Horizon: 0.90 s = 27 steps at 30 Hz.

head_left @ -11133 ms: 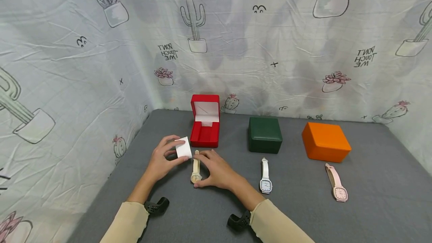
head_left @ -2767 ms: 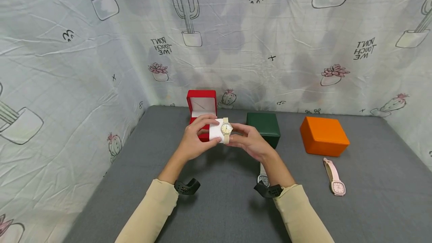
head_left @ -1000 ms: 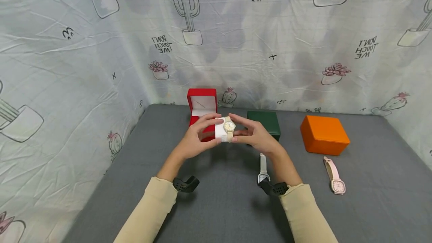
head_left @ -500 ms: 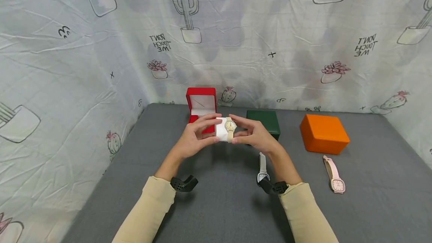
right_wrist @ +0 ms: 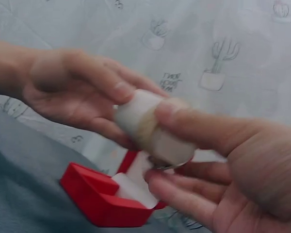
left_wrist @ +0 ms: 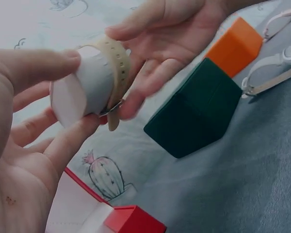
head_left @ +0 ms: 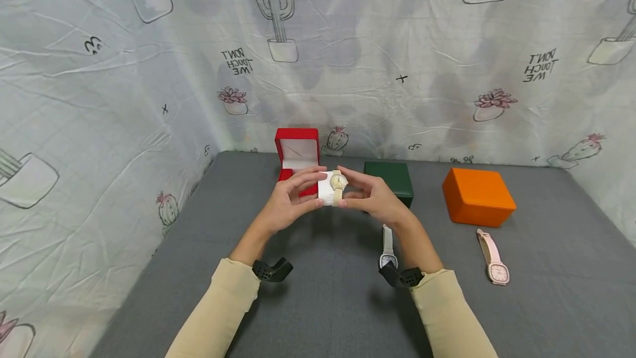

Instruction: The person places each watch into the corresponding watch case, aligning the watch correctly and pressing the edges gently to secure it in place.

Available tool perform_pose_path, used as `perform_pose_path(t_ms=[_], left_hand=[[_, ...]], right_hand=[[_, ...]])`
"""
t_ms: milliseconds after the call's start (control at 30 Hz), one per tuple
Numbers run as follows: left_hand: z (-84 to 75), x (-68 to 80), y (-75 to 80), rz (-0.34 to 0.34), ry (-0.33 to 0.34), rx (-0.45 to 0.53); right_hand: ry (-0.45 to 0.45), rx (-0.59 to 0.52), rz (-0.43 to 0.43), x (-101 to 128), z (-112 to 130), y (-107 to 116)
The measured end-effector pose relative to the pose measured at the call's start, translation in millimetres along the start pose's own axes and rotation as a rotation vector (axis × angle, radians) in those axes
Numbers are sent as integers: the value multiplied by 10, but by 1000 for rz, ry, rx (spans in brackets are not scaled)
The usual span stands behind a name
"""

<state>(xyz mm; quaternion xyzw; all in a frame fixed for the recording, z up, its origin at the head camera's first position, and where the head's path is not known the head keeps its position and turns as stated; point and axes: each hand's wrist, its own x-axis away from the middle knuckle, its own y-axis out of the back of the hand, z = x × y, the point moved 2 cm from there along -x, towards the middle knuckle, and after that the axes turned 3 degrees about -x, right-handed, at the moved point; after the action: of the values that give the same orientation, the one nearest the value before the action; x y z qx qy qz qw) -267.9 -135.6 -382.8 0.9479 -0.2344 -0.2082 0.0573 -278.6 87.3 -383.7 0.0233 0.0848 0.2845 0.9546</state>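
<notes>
Both hands hold a white watch pillow [head_left: 326, 195] [left_wrist: 82, 87] [right_wrist: 136, 119] in the air in front of the open red box [head_left: 298, 159] [right_wrist: 99, 196]. A cream-strapped watch [head_left: 338, 183] [left_wrist: 115, 73] is wrapped round the pillow, its round dial facing up. My left hand [head_left: 290, 198] grips the pillow's left end between thumb and fingers. My right hand [head_left: 370, 195] pinches the watch and the pillow's right end. The red box's lid stands upright and its lower tray is partly hidden behind my left hand.
A shut dark green box [head_left: 388, 180] [left_wrist: 199, 111] and a shut orange box [head_left: 477, 196] [left_wrist: 235, 46] stand to the right on the grey tabletop [head_left: 318, 297]. A white-strapped watch [head_left: 387, 247] and a pink watch [head_left: 493, 256] lie flat in front of them. Cactus-print cloth walls the table.
Over the last second the hands and the pillow with the watch stay nearly in place. Eleven seconds ago the watch lay flat on the table and the left hand alone held the pillow.
</notes>
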Motion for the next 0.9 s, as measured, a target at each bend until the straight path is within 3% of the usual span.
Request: perform_pose_path(t_ms=[367,900], left_hand=[[-35,-16,-29,-8,-91,-1],[-74,-26,-40,23,-56,-20]], right_hand=[[23,57,-5,48,153,16],[27,35,-6,-2,133,-57]])
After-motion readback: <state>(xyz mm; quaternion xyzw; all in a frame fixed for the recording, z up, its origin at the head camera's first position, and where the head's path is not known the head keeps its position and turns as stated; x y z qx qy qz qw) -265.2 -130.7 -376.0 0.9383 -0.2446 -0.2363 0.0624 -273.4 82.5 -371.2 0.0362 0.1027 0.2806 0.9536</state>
